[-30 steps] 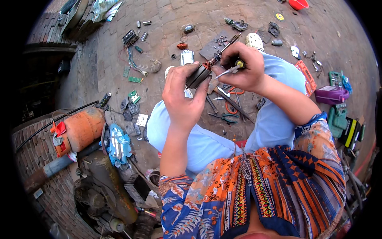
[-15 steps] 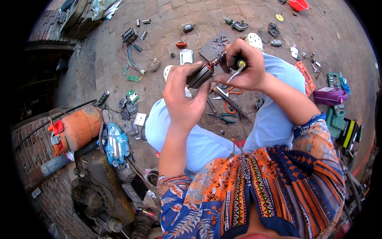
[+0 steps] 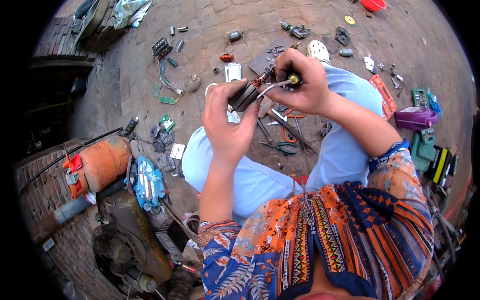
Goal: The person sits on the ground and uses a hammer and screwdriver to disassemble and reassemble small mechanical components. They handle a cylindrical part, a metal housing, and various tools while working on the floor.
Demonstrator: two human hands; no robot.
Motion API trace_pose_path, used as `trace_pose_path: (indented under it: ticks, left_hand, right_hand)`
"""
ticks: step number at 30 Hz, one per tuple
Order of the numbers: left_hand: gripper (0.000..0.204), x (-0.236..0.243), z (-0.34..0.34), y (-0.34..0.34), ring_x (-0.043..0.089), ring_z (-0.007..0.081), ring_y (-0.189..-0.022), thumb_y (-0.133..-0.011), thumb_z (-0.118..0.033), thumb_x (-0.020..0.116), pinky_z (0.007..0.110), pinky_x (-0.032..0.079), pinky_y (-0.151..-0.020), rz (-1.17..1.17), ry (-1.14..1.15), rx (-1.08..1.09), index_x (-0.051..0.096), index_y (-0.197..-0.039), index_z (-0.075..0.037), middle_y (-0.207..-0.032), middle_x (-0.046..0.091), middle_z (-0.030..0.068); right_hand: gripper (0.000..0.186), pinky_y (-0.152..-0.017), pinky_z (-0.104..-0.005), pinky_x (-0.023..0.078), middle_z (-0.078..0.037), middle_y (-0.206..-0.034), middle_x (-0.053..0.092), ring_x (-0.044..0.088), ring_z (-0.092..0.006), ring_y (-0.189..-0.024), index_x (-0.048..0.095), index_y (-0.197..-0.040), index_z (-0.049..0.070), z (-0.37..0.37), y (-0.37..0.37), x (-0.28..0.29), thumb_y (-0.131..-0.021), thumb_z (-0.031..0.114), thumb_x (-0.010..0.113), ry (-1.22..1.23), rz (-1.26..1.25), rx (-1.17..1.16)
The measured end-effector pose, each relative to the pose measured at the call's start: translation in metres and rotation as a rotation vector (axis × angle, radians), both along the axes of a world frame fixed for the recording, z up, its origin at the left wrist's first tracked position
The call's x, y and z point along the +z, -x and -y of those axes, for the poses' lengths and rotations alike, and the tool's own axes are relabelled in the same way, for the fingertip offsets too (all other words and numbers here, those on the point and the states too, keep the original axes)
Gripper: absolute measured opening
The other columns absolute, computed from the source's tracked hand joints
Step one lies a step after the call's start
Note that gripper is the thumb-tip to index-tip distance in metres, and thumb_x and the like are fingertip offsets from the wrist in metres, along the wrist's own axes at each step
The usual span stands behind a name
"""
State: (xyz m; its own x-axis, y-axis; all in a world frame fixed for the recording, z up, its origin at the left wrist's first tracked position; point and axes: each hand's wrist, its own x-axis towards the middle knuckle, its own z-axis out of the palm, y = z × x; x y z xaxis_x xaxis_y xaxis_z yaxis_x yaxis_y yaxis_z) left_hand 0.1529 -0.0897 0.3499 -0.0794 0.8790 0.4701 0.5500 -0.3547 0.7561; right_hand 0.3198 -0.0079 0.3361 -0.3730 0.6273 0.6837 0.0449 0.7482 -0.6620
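Observation:
My left hand (image 3: 226, 122) is closed round a motor armature (image 3: 244, 97), thumb on one side and fingers on the other. Its dark slotted core lies in my grip, and the copper windings point up and to the right. In my right hand (image 3: 306, 86) is a screwdriver (image 3: 273, 86) with a yellow handle end and a slim metal shaft that looks bent. The shaft's tip is at the armature's core, by my left thumb; whether it touches is hard to tell. My right fingers hide most of the handle and partly cover the armature's shaft end.
Below my hands lie a hammer (image 3: 267, 106), orange-handled scissors (image 3: 295, 114) and green-handled pliers (image 3: 286, 148). A metal plate (image 3: 261, 64) bears small parts. Wired circuit parts (image 3: 162, 70) lie left, an orange gas cylinder (image 3: 103, 165) lower left, a purple case (image 3: 415, 117) right.
The screwdriver's shaft has swung left, bringing its tip to the armature's core. My right hand has moved slightly left, and the armature slightly left and down.

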Motion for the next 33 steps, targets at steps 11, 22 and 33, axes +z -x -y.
trace_pose_path:
  ticks: [11,22,33]
  left_hand:
    - [0.032,0.002,-0.005,-0.005,0.056,0.0256,-0.083,-0.065,0.005,0.072,0.034,0.045,-0.075,-0.234,-0.143,0.156,0.06,-0.094,-0.002,-0.089,0.061,0.0096]
    - [0.031,-0.005,-0.009,-0.001,0.054,0.0246,-0.084,-0.066,0.005,0.071,0.033,0.044,-0.075,-0.397,-0.194,0.169,0.062,-0.094,-0.005,-0.088,0.061,0.0071]
    - [0.032,0.0,-0.011,-0.007,0.055,0.0221,-0.076,-0.067,0.0,0.073,0.032,0.046,-0.069,-0.05,0.01,0.056,0.064,-0.097,-0.005,-0.084,0.057,0.0073]
  right_hand:
    - [0.031,-0.047,-0.0228,0.038,-0.002,-0.06,0.054,0.049,-0.0043,-0.055,0.056,-0.079,0.001,0.004,0.002,0.007,-0.078,0.027,0.074,0.651,-0.014,0.089]
    - [0.023,-0.06,-0.023,0.046,-0.003,-0.069,0.061,0.057,-0.0071,-0.064,0.063,-0.086,-0.002,-0.001,0.001,0.015,-0.081,0.02,0.067,0.99,0.072,0.261]
    - [0.015,-0.055,-0.0209,0.038,-0.003,-0.07,0.06,0.054,-0.0063,-0.061,0.06,-0.085,0.0,-0.003,-0.007,0.014,-0.079,0.014,0.063,1.091,-0.002,0.279]
